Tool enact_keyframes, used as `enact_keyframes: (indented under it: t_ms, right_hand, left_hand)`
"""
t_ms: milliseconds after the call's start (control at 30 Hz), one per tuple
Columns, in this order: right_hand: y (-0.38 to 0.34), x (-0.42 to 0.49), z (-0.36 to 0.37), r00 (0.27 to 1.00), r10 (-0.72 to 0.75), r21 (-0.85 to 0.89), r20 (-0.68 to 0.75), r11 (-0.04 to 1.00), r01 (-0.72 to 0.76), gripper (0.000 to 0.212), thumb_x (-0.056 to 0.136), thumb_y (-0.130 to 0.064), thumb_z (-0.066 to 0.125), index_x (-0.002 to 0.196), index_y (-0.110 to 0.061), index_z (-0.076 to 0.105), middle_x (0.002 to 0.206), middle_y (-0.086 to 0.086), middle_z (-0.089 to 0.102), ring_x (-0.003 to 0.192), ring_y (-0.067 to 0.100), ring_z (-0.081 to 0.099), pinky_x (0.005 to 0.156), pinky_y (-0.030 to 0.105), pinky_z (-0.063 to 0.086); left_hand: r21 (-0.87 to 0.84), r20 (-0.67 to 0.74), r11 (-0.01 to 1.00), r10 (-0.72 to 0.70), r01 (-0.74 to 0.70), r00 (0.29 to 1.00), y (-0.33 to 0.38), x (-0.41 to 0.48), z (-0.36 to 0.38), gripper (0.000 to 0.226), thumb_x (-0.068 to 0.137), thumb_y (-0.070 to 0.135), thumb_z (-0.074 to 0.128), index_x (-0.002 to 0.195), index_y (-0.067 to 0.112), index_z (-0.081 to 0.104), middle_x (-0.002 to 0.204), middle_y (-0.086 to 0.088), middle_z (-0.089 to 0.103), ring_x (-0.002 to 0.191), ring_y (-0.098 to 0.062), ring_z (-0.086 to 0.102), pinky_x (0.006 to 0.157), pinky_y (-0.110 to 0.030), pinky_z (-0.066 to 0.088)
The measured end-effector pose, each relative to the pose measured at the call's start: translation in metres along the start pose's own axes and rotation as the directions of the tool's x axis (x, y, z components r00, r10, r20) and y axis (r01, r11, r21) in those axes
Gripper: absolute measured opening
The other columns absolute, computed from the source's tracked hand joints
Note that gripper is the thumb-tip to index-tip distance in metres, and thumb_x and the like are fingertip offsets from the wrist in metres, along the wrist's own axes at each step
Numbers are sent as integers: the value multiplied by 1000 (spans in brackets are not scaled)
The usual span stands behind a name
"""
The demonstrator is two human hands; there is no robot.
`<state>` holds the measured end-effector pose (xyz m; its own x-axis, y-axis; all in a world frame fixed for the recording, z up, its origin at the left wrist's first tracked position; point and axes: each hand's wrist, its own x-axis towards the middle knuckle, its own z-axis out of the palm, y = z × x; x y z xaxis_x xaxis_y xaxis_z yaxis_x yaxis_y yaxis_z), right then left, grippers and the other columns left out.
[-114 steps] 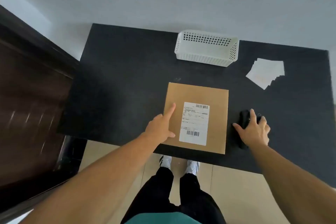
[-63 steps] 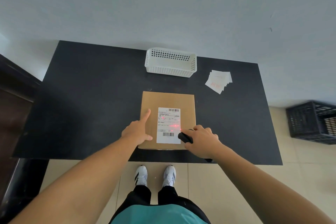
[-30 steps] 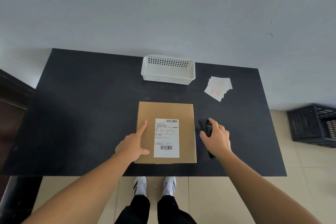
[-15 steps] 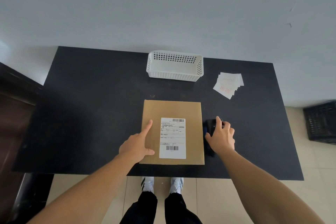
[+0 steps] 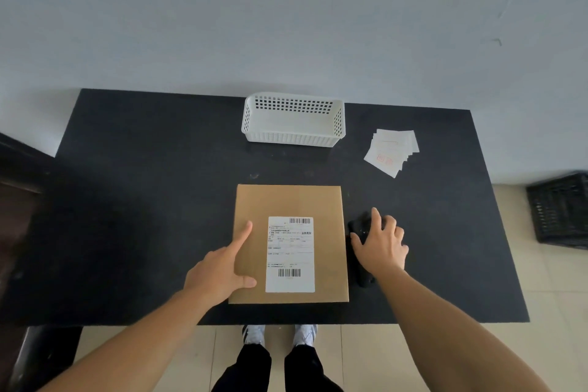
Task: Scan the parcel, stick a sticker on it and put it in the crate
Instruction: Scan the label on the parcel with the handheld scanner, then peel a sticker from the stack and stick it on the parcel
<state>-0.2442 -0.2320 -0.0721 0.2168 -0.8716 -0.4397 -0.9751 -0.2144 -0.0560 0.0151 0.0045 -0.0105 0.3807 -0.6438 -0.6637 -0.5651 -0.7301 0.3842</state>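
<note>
The parcel (image 5: 289, 243), a flat brown cardboard box, lies on the black table (image 5: 143, 200) close to the near edge, its long axis running from the person toward the wall. Its white shipping label (image 5: 290, 254) sits upright the same way, one barcode at the far end and one at the near end.

The left hand (image 5: 219, 270) rests flat and open on the parcel's near-left corner, forefinger stretched along the top, thumb pointing at the label, gripping nothing. The right hand (image 5: 380, 245) lies just beside the parcel's right edge, fingers spread loosely over the black scanner (image 5: 359, 232), which rests on the table; I cannot tell whether it is actually gripped.

The left half of the table is bare, and there is open surface between the parcel and the white basket (image 5: 292, 137) standing at the far edge by the wall. That basket looks empty. A fanned stack of stickers (image 5: 391, 149) lies to its right. On the tiled floor (image 5: 541, 296) off the table's right end stands a black crate (image 5: 560, 210), its inside not visible from here.
</note>
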Motion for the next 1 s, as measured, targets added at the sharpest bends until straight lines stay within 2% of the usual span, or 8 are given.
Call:
enact_keyframes:
  t_ms: [333, 467, 533, 633, 733, 767, 833, 1000]
  right_hand:
    - [-8, 116, -55, 988, 24, 56, -152, 998, -15, 88, 95, -63, 56, 161, -20, 15, 163, 17, 27, 143, 43, 33, 107, 60, 38]
    - [-11, 156, -69, 996, -20, -34, -87, 999, 17, 93, 99, -56, 54, 164, -10, 7, 174, 13, 4, 159, 33, 5, 118, 57, 33]
    - [-10, 164, -66, 996, -53, -125, -74, 991, 43, 84, 101, -51, 53, 162, -7, 16, 174, 11, 3, 160, 30, 0, 118, 54, 33]
    - [-7, 162, -59, 993, -68, -170, -95, 984, 51, 59, 103, -45, 55, 147, -6, 48, 169, 10, 24, 159, 29, 8, 113, 50, 36]
    - [-5, 155, -57, 982, -100, -96, -160, 992, 86, 36, 101, -35, 64, 126, -9, 68, 140, 8, 58, 145, 32, 38, 98, 50, 45]
    - [-5, 152, -57, 980, -95, -51, -175, 995, 88, 33, 99, -33, 66, 125, -11, 68, 133, 8, 62, 135, 34, 47, 93, 50, 46]
    - [-5, 148, -57, 980, -76, 17, -183, 997, 80, 41, 98, -31, 69, 134, -13, 62, 134, 10, 63, 125, 37, 54, 91, 50, 48]
    - [-1, 151, -58, 989, -45, 97, -142, 994, 59, 60, 96, -34, 72, 148, -15, 49, 144, 11, 51, 129, 36, 47, 94, 52, 48]
  left_hand:
    - [8, -15, 1000, -23, 24, 1000, 0, 1, 3, 126, 76, 50, 85, 133, 80, -23, 146, 9, 56, 121, -19, 62, 90, -44, 58]
    - [47, -12, 999, -27, 28, 1000, 1, 1, 4, 127, 77, 52, 84, 133, 78, -27, 150, 10, 54, 122, -17, 62, 89, -41, 58]
    - [64, -6, 998, -28, 28, 1000, 1, 1, 4, 126, 78, 52, 82, 134, 77, -28, 149, 9, 55, 121, -18, 63, 88, -41, 58]
    - [75, 12, 997, -30, 30, 999, 2, 2, 4, 126, 80, 51, 82, 133, 76, -30, 148, 8, 56, 117, -18, 65, 86, -42, 59]
    - [89, 17, 996, -32, 31, 999, 4, 2, 3, 126, 81, 51, 81, 133, 75, -31, 146, 8, 57, 114, -18, 66, 85, -41, 59]
    - [96, 20, 995, -35, 33, 999, 4, 2, 4, 126, 81, 52, 81, 133, 75, -32, 144, 7, 58, 112, -18, 66, 85, -41, 59]
    - [100, 30, 994, -39, 35, 999, 4, 3, 4, 127, 81, 51, 80, 131, 75, -34, 141, 7, 60, 107, -17, 67, 84, -41, 60]
    - [96, 29, 995, -38, 35, 999, 3, 5, 6, 128, 81, 49, 81, 130, 75, -35, 137, 7, 61, 101, -15, 67, 80, -40, 62]
